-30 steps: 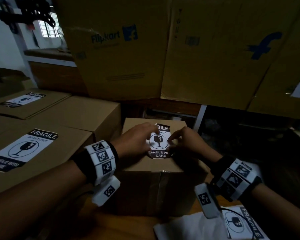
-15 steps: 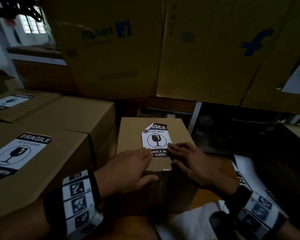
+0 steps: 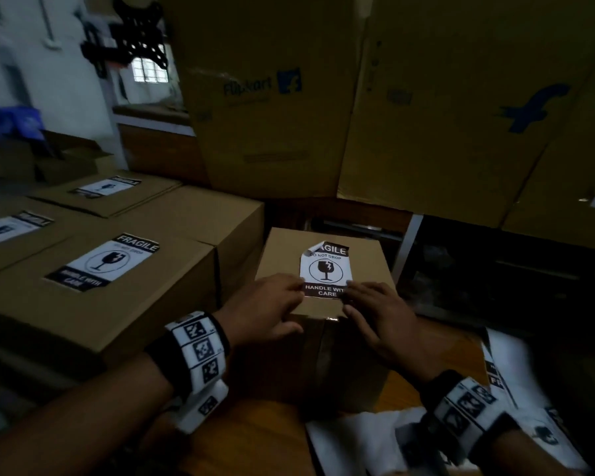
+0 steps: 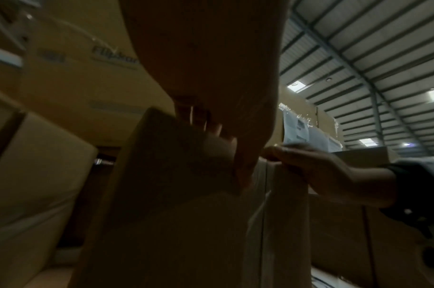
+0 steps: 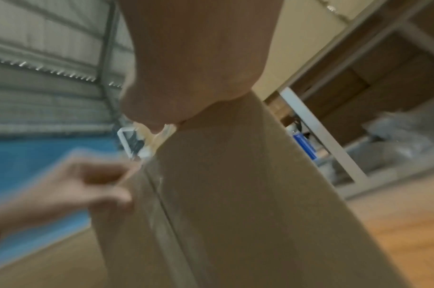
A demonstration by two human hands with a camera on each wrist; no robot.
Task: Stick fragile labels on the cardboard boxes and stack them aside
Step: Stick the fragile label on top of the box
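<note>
The small cardboard box (image 3: 327, 304) sat shut in the middle of things, its top flaps closed and a strip of tape running down the near face, so nothing of its contents showed. On its top lay the fragile label (image 3: 326, 269), long axis running from the box's near edge to its far edge, the "FRAGILE" heading at the far end and "HANDLE WITH CARE" at the near end. The far-left corner of that label was curled up off the cardboard; the rest lay flat.

The left hand (image 3: 267, 309) rested on the box's near-left top edge, fingers stretched out nearly straight, tips touching the label's near-left corner, thumb hanging down over the front face. Nothing gripped there. The right hand (image 3: 382, 321) mirrored it on the near-right side, fingers flat and spread, tips pressed on the label's lower right corner over the last letters of "WITH". It held nothing either.

To the left of the small box stood the labelled boxes (image 3: 93, 297), all closed, each with its own fragile label on top. Behind the small box rose the big Flipkart cartons (image 3: 265, 108), contents unseen. On the near-right side of the small box, the wooden table (image 3: 261, 438) carried a loose label sheet (image 3: 516, 376) and white paper, both blurred.
</note>
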